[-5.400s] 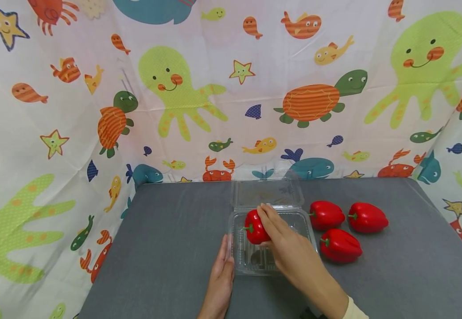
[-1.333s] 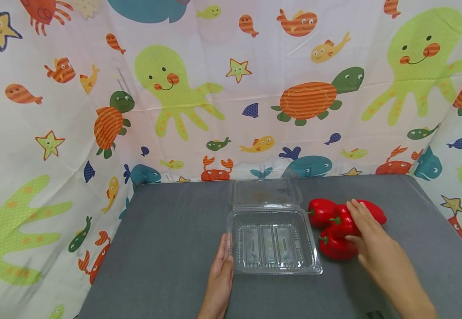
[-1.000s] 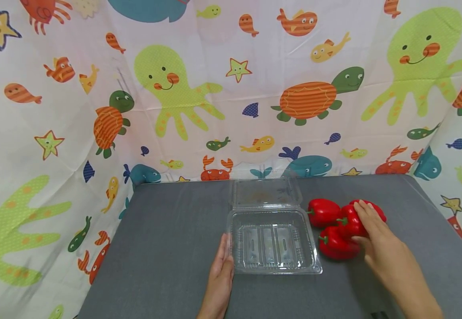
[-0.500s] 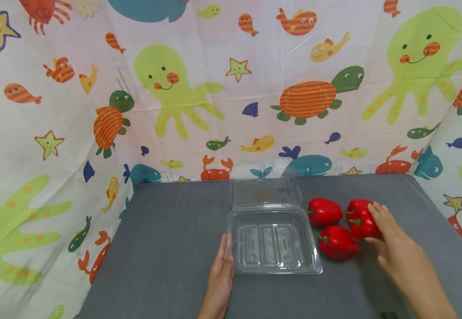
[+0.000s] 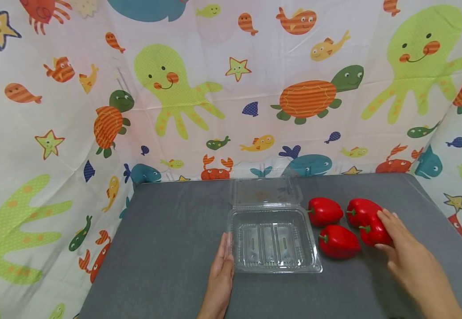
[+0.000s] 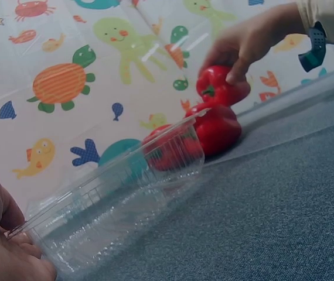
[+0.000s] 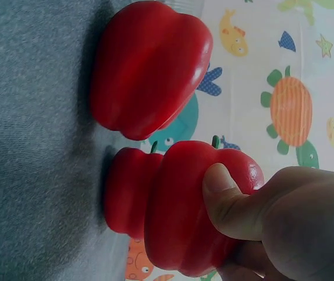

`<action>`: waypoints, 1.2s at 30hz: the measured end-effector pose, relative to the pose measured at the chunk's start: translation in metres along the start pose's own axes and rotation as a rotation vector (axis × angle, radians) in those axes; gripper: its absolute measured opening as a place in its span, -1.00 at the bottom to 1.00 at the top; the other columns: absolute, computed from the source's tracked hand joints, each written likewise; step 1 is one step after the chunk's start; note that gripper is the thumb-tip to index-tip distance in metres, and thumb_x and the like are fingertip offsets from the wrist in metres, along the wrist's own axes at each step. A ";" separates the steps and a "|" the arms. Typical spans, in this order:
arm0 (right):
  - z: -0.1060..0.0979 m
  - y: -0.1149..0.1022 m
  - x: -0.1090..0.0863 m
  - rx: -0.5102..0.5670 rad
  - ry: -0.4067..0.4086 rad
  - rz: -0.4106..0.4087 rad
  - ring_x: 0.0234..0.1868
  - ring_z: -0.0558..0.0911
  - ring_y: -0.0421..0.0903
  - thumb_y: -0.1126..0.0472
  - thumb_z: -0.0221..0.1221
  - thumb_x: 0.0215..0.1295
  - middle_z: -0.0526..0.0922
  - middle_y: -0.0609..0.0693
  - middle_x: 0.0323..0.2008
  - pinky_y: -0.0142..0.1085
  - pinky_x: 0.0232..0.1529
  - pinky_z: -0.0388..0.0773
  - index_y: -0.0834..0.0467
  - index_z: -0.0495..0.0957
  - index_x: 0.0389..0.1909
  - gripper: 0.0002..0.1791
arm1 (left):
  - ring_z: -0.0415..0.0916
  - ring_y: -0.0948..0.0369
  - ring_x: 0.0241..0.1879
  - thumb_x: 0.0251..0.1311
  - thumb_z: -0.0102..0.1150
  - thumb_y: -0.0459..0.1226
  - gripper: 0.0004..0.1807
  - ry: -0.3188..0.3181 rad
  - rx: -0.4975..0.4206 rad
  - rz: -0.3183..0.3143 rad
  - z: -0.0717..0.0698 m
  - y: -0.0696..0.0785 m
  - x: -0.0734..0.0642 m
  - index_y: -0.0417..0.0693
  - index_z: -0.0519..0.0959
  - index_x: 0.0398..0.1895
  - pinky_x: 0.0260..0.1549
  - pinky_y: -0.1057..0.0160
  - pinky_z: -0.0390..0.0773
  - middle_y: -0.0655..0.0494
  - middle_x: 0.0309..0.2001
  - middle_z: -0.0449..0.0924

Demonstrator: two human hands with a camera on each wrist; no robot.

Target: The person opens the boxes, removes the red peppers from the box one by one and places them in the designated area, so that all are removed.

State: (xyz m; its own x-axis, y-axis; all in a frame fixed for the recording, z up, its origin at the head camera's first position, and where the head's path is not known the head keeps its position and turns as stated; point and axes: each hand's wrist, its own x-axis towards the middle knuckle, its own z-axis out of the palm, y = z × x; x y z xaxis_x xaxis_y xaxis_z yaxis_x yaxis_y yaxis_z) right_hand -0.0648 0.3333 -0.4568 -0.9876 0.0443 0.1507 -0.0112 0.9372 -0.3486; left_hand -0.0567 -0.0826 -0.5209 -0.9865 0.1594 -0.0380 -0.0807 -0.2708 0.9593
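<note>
In the head view my right hand holds a red bell pepper at the right of the table. The right wrist view shows my thumb pressed on this bell pepper, held off the cloth, with another pepper behind it. Two more red bell peppers, a rear one and a front one, lie just right of a clear plastic clamshell container. Its lid is folded back. My left hand grips the container's left rim between thumb and fingers.
A grey cloth covers the table. A white curtain printed with sea animals stands behind it and along both sides. The laid-back lid reaches the table's rear edge. A dark band sits on my right wrist.
My right hand has carried the bell pepper from over the container rightward, past the front and rear peppers, to the right-hand one. My left hand has stayed on the rim.
</note>
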 end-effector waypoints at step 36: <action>0.014 0.030 -0.005 0.028 -0.143 -0.032 0.31 0.38 0.60 0.36 0.53 0.10 0.27 0.57 0.44 0.51 0.04 0.44 0.20 0.14 0.64 0.11 | -0.30 0.11 0.68 0.70 -0.38 -0.38 -0.32 0.012 -0.016 -0.008 -0.001 -0.001 0.002 -0.06 -0.25 0.75 0.54 0.08 -0.16 0.05 0.73 -0.20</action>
State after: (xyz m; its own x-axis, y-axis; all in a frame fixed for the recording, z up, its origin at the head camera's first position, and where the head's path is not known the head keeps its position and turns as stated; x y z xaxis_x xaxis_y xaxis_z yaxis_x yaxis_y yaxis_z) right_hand -0.0624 0.3567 -0.4811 -0.9989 -0.0367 0.0296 -0.0451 0.9273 -0.3717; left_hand -0.0583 -0.0828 -0.5223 -0.9875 0.1499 -0.0491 -0.0907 -0.2850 0.9542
